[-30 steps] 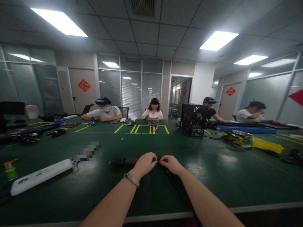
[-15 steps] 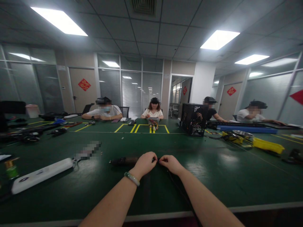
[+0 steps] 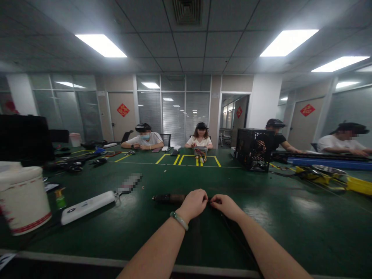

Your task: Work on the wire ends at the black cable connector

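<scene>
**Green surface (image 3: 139, 236) in a lit office, a dark tool (image 3: 168, 198) lying on it**

Both forearms come up from the bottom edge and slant inward until the hands nearly meet, fingertips just apart. The left hand (image 3: 196, 203) has its back turned up and its fingers curled down; the right hand (image 3: 228, 207) mirrors it, fingertips drawn to a point. Both look closed in a pinch on a dark cable (image 3: 233, 231). The spot itself is tiny and dim, so whether they hold plain cord or a join cannot be made out.

A pale green bracelet (image 3: 179, 221) circles the left wrist. The tool lies flat on the surface, its tip pointing left; its other end disappears behind the left hand. From under the right hand the cable trails toward the near edge, partly lost beside the right forearm.

Farther left are a long white case (image 3: 88, 207), a blocked-out item (image 3: 130, 183) beyond its end, a small green bottle (image 3: 60, 199) and a white tub (image 3: 26, 201) cut off by the picture's edge. On the far right, a yellow tray (image 3: 359, 185) is cropped too. Across the surface, a black computer case (image 3: 252, 149) partly hides one of four seated people.
</scene>
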Motion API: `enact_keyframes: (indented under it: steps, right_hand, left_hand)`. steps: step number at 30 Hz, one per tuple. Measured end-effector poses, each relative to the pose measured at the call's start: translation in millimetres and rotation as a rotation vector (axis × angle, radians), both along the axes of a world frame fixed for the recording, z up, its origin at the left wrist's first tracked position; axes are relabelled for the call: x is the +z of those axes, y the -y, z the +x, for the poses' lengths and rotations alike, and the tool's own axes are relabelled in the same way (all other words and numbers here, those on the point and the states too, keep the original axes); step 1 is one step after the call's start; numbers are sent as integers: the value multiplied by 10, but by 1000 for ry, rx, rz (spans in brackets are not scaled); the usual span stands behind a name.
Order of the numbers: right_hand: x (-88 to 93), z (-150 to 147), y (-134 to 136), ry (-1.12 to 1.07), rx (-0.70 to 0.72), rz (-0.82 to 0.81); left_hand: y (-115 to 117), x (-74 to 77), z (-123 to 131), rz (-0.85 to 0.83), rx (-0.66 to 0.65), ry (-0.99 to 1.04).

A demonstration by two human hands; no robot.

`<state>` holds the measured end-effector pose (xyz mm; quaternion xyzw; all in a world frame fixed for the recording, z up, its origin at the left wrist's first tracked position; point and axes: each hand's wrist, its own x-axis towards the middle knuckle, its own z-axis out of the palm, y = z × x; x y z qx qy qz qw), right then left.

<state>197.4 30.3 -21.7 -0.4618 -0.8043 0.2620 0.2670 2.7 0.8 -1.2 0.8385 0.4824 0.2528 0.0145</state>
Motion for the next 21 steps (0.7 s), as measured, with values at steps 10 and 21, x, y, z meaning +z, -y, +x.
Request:
enact_keyframes:
  steps: [10, 21]
  right_hand:
    - [-51, 0, -51, 10, -11, 8]
    - [-18, -32, -25, -3, -36, -5]
  left_hand:
    - [12, 19, -25, 29, -32, -36]
    - [-39, -12, 22, 19, -30, -66]
